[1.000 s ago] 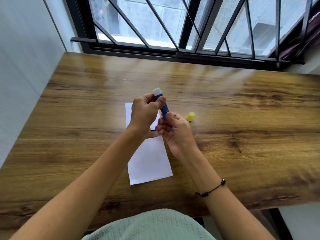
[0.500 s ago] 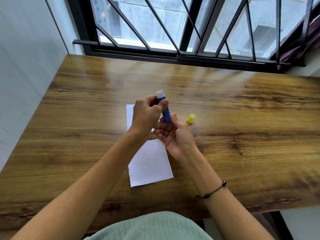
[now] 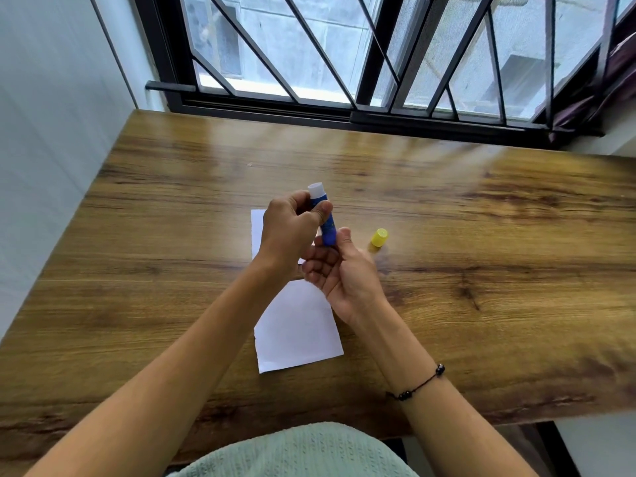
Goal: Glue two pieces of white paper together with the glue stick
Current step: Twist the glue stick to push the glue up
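Note:
My left hand (image 3: 290, 232) grips a blue glue stick (image 3: 327, 225) around its upper body, holding it upright above the table with its white top (image 3: 316, 189) showing. My right hand (image 3: 344, 273) sits just below, palm up, fingers loosely curled and the thumb touching the stick's lower end. Its yellow cap (image 3: 379, 237) lies on the table just right of my hands. One piece of white paper (image 3: 297, 332) lies flat below my hands. A second white piece (image 3: 257, 232) lies beyond it, mostly hidden by my left hand.
The wooden table (image 3: 481, 235) runs up to a barred window (image 3: 361, 56) at the back and a white wall (image 3: 51, 132) on the left. Its near edge is at my lap, and on the right the floor shows below it.
My right hand's fingers have loosened from the stick's base and opened palm up. My left hand keeps its hold on the stick, which stands a little more upright.

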